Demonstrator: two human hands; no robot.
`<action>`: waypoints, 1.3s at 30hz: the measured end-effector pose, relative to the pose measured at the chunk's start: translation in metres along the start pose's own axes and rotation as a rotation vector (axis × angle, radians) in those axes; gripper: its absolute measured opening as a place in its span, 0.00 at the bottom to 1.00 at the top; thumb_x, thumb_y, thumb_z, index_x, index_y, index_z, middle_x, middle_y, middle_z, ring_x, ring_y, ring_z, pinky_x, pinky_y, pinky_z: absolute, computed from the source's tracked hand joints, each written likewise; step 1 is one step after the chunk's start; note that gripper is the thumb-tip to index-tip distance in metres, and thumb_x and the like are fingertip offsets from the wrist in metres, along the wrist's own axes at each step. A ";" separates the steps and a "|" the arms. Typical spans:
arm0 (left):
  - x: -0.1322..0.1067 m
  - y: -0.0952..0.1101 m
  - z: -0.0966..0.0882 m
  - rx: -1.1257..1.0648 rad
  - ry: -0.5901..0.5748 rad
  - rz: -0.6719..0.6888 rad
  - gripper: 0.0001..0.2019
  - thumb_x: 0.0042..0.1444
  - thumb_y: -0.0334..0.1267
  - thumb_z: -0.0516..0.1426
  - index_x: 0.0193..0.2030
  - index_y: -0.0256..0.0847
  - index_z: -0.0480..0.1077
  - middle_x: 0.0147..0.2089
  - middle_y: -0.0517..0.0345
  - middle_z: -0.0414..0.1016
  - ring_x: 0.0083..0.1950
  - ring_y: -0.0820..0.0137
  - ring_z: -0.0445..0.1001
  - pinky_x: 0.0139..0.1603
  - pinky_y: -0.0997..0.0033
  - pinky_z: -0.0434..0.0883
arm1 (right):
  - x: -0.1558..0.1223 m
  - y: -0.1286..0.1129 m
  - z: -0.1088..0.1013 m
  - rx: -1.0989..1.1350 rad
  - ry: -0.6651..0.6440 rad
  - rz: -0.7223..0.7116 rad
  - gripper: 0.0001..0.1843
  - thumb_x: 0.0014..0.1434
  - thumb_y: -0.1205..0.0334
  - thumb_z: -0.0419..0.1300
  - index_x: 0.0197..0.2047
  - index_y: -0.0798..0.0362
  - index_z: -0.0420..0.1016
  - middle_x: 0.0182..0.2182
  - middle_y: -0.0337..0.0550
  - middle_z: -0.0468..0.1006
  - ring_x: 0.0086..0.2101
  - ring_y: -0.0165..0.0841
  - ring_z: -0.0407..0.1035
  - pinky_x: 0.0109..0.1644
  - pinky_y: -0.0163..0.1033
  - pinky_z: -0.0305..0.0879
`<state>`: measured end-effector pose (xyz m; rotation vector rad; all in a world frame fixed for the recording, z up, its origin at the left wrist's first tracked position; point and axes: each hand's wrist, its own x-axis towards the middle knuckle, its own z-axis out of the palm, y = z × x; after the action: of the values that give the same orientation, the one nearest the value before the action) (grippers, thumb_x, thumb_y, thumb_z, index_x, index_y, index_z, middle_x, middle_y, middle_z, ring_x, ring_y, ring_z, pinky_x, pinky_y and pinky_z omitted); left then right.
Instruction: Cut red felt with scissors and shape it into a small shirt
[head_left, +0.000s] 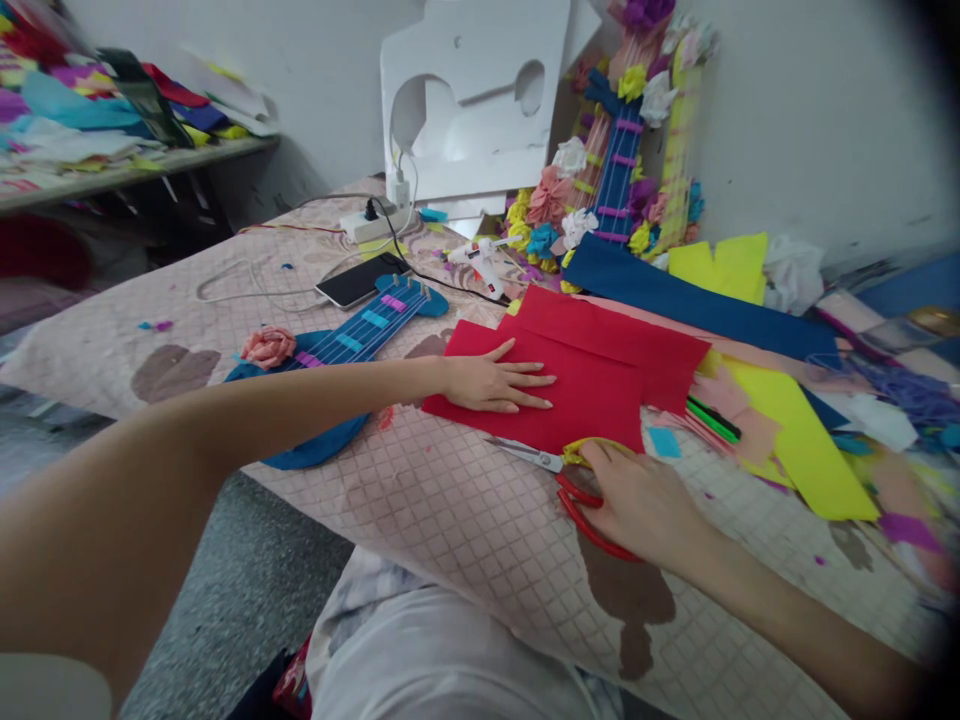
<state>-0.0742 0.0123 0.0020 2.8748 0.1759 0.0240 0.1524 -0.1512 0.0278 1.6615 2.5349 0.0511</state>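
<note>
Spread flat, my left hand (496, 380) presses on red sheets (577, 375) that look like felt or thick paper, with fingers apart. My right hand (641, 495) is closed around scissors (592, 505) with red and yellow handles. Their silver blades point left, just below the near edge of the red sheets. Under my left forearm lies a blue guitar-shaped craft (360, 335) with strings, pink and light-blue strips and a pink flower (268, 347). My forearm hides part of its body.
A white glue gun (480, 262), a dark phone (362, 280) and a power strip (375, 223) with trailing cords lie behind. Yellow sheets (802, 430), a long blue sheet (697, 300) and pens (712, 420) crowd the right. Flower-decorated guitar crafts (621, 170) lean on the wall beside white foam (480, 100).
</note>
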 end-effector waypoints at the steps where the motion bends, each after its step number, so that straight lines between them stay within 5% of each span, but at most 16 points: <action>1: -0.001 -0.001 -0.001 0.006 0.003 0.001 0.25 0.66 0.45 0.39 0.69 0.54 0.47 0.73 0.64 0.36 0.73 0.62 0.36 0.69 0.46 0.36 | 0.000 -0.001 0.000 0.004 -0.004 0.004 0.14 0.57 0.50 0.54 0.39 0.52 0.66 0.32 0.48 0.77 0.36 0.43 0.74 0.35 0.42 0.63; 29: -0.013 -0.009 0.005 -0.105 0.122 0.005 0.23 0.64 0.43 0.46 0.66 0.60 0.53 0.71 0.65 0.46 0.72 0.61 0.44 0.69 0.45 0.37 | 0.010 -0.016 -0.008 -0.012 -0.052 0.038 0.11 0.58 0.53 0.53 0.38 0.53 0.65 0.33 0.47 0.78 0.32 0.42 0.74 0.29 0.39 0.56; 39: -0.013 -0.006 0.003 -0.082 0.066 -0.021 0.24 0.64 0.43 0.43 0.67 0.56 0.51 0.72 0.65 0.42 0.73 0.60 0.40 0.69 0.44 0.39 | 0.022 -0.027 -0.008 -0.026 -0.058 0.009 0.13 0.60 0.51 0.52 0.36 0.52 0.63 0.32 0.46 0.77 0.31 0.39 0.74 0.25 0.37 0.50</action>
<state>-0.0876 0.0159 -0.0023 2.7914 0.2126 0.1197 0.1185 -0.1419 0.0314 1.6406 2.4736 0.0363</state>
